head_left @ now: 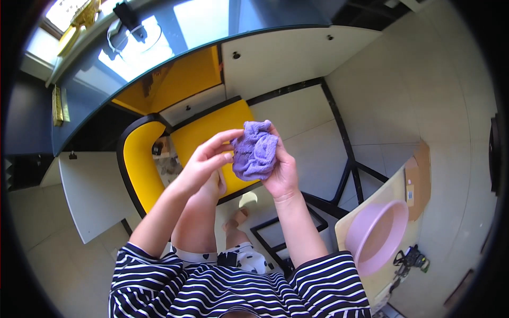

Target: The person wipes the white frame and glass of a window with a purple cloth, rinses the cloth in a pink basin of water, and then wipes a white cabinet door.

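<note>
Showing fuzzy, crumpled folds, a purple cloth (255, 152) fills the right grip (284, 174), the left grip (203, 160) parted.

Clothing comprises a short-sleeved top (238, 286) in black-and-white stripes, and white shorts (253, 258) bearing black spots.

Right hand (282, 176): most finger lengths hidden behind purple cloth (255, 151). Gold ornament (85, 16), past far left edge of desk (265, 13): top cut off. Carton (422, 183), right edge of table (384, 193): label unreadably small. Items (170, 165) beside yellow chair (212, 121): kind unclear.
</note>
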Tool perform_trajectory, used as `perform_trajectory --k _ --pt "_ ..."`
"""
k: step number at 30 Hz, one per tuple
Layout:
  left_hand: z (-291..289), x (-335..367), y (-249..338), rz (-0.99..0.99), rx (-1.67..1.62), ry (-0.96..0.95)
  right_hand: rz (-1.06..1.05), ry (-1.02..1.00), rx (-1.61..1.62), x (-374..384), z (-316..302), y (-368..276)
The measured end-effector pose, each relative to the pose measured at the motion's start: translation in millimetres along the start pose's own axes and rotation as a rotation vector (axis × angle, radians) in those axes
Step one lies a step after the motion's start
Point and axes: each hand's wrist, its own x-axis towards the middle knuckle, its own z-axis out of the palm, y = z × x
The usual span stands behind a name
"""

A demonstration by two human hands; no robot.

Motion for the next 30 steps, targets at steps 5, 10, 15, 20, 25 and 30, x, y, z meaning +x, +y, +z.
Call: perform_trajectory --k 5,10,15,20,25,30 --pt "79.7 -63.9 5.6 0.120 0.004 -0.032 -0.139 -0.058 0.066 -102.0 15.0 -21.8" --pt "158.4 -122.0 21.8 0.123 -0.022 -0.032 -0.278 -0.204 0.168 -187.6 24.2 -35.2" --pt "231.1 -155.2 26.5 0.085 0.056 -0.197 -0.499 -0.201 0.192 -273.2 14.2 -49.1" --pt "300.0 -160.9 18.6 0.157 0.114 -0.411 -0.665 -0.248 0.268 -348.1 -11.5 -79.3" --pt "353.2 -140.0 -19.3 0.264 0.301 -0.395 -0.818 -0.184 0.254 -373.5 -52.7 -109.5" --pt "379.9 -121.3 -52.8 0.193 0.334 -0.370 -0.933 -0.032 0.214 -384.6 -80.6 -117.3"
